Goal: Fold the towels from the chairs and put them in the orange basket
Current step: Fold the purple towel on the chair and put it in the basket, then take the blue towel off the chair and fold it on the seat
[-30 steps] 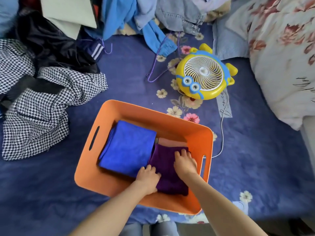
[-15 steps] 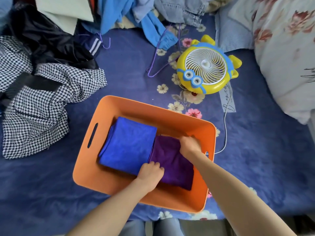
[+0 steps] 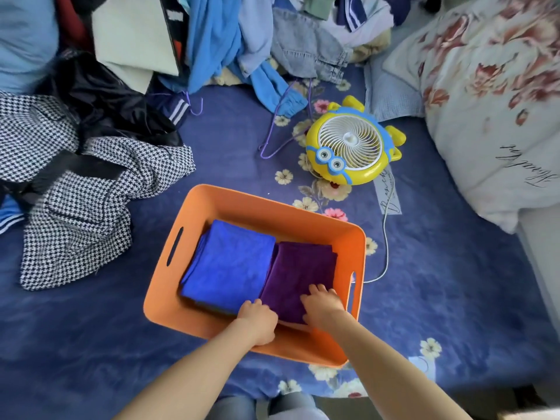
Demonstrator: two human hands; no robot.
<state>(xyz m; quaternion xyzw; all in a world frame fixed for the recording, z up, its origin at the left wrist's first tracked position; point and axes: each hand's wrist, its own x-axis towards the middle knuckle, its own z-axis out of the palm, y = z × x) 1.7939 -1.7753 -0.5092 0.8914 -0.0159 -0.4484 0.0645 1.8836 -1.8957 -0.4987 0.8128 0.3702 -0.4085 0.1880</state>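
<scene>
An orange basket [image 3: 357, 256] with slot handles stands on the blue bedspread. Inside it lie two folded towels side by side, a blue towel [image 3: 230, 262] on the left and a purple towel [image 3: 300, 268] on the right. My left hand [image 3: 257, 321] sits at the near edge where the two towels meet, with bent fingers pressing down. My right hand [image 3: 322, 304] rests flat on the near end of the purple towel, fingers spread. Both forearms reach in over the basket's near rim.
A yellow and blue fan [image 3: 351, 147] lies beyond the basket, and its white cord [image 3: 386, 253] runs past the basket's right side. A houndstooth garment [image 3: 85, 207] lies to the left. Piled clothes [image 3: 230, 40] and a purple hanger [image 3: 278, 140] are behind, and a floral quilt [image 3: 485, 101] is at the right.
My right hand has come back from the far right corner of the purple towel to its near end. My left hand stays at the near edge.
</scene>
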